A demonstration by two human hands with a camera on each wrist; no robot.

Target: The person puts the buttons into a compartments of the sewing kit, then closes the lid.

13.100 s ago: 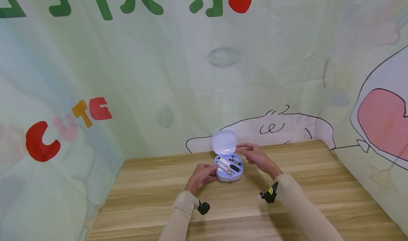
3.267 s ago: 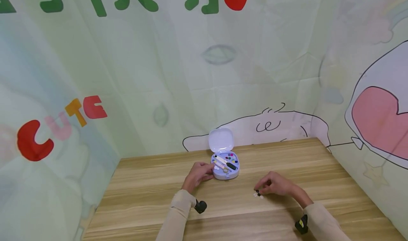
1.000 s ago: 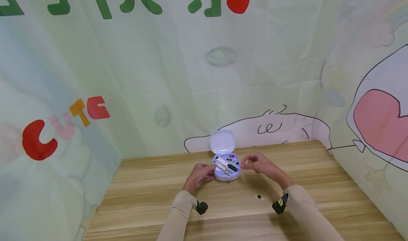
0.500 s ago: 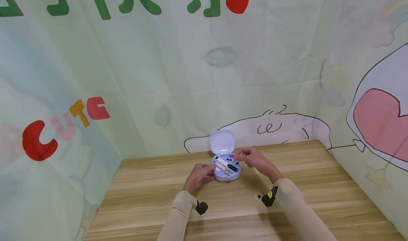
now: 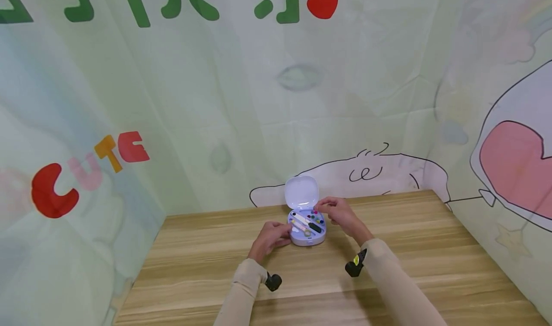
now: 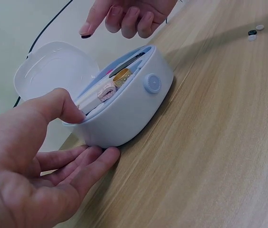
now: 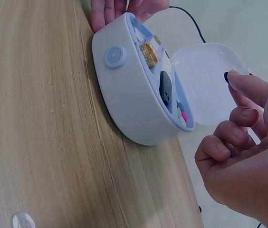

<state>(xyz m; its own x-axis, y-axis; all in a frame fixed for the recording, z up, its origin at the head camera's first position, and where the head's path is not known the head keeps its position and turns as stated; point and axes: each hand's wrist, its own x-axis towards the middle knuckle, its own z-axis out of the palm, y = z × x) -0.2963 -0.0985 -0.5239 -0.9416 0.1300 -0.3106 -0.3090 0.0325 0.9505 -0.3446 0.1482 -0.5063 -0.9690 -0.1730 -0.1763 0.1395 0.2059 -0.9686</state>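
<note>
the left hand (image 6: pixel 34 156) grips the open case (image 6: pixel 124 111) on the table (image 5: pixel 207 259), thumb on its rim. the right hand (image 7: pixel 245 156) hovers above the case, pinching a black button (image 7: pixel 226 75) at its fingertips.

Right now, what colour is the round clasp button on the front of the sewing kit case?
Light blue, slightly darker than the pale lavender case; the clasp button shows best in the right wrist view.

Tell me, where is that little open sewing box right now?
The sewing box sits on the wooden table near the back wall in the head view, lid up, with the left hand holding its left side and the right hand hovering at its right.
</note>
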